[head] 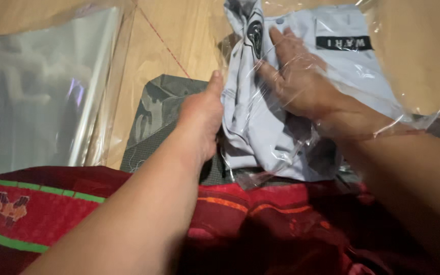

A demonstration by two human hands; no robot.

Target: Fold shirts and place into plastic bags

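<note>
R hand is lying inside one clear plastic bag, fingers spread flat on one folded pale grey garment. L hand is gripping the bag's edge w/ garment; its fingers are hidden, only thumb showing. Below wrists: red patterned cloth. Left of L thumb, clear bags, count unclear.

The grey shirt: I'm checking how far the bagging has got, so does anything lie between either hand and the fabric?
Nothing visible does. The right hand is inside the clear plastic bag, lying flat on the grey shirt. The left hand grips the bag's edge beside the shirt; whether film lies under its fingers cannot be told.
</note>
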